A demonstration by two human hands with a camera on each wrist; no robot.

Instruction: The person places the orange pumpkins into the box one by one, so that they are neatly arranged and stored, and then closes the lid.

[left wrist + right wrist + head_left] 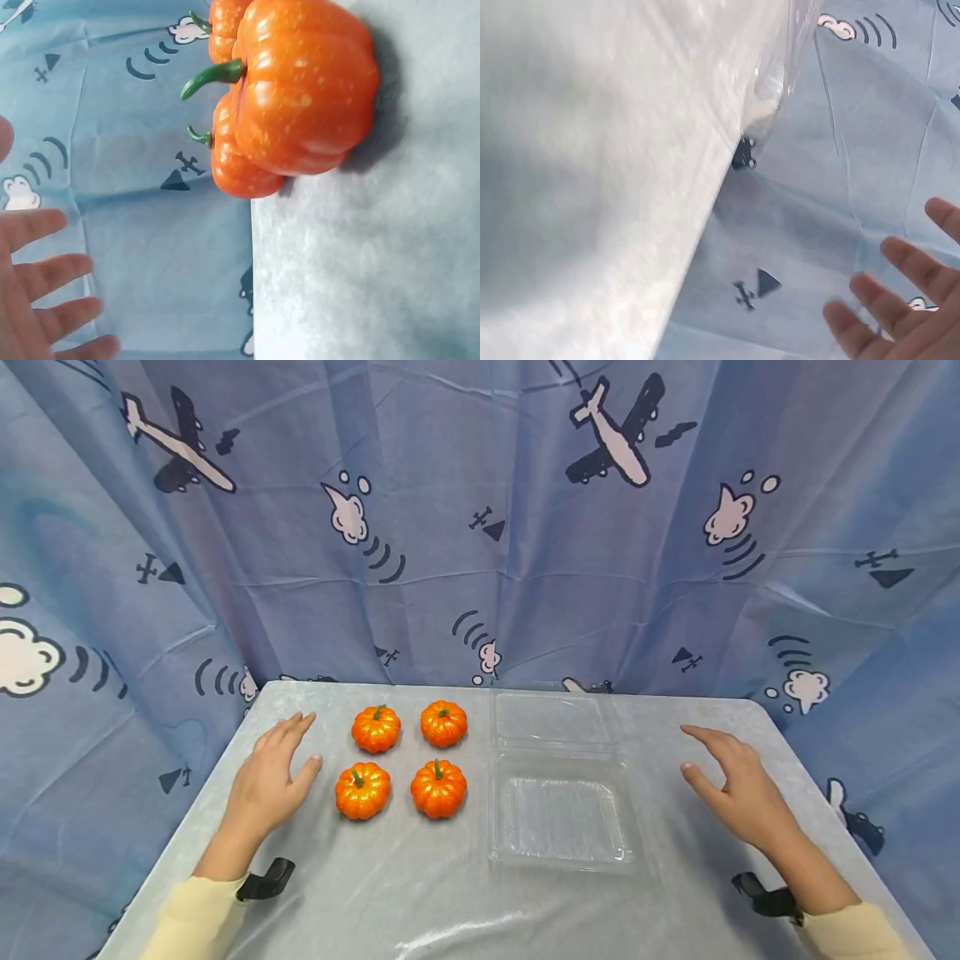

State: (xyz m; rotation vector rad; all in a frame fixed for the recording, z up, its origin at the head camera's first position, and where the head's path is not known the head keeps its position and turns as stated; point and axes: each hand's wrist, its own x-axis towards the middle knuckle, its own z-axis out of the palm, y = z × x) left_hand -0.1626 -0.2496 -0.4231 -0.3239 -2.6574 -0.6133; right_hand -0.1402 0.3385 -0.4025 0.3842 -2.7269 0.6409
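Several small orange toy pumpkins with green stems stand in two rows on the table: a back-left pumpkin (pixel 377 728), a back-right pumpkin (pixel 443 723), a front-left pumpkin (pixel 363 791) and a front-right pumpkin (pixel 438 788). To their right lies a clear plastic clamshell box (pixel 562 822), its lid (pixel 551 718) folded back. My left hand (pixel 268 781) hovers left of the pumpkins, fingers extended and holding nothing. In the left wrist view, a large pumpkin (pixel 307 86) overlaps others behind it. Right of the box, my right hand (pixel 741 789) is held with fingers spread, touching nothing.
A pale grey cover lies over the table (pixel 360 893). Behind it hangs a blue curtain (pixel 450 527) printed with planes and clouds, close to the table's back edge. Each wrist carries a black strap mount, a left mount (pixel 267 880) and a right mount (pixel 767 897).
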